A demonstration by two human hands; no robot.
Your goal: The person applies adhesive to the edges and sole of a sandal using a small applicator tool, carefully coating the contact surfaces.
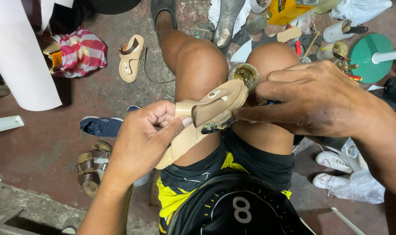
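My left hand [148, 135] grips a beige sandal [206, 117] across my knees, thumb pressed on its strap. My right hand [306, 98] is closed on a small tool, mostly hidden, with a blue bit showing at the fingers. Its dark, glue-covered tip [215, 126] touches the sandal's side edge. A small open pot of amber glue [245, 74] rests between my knees, just above the sandal's toe end.
A matching beige sandal [130, 58] lies on the red floor at upper left. A blue shoe [100, 126], brown sandals [91, 167], white shoes [332, 161], a striped bag [80, 52], a green disc stand [369, 56] and tools in cups [337, 48] surround my legs.
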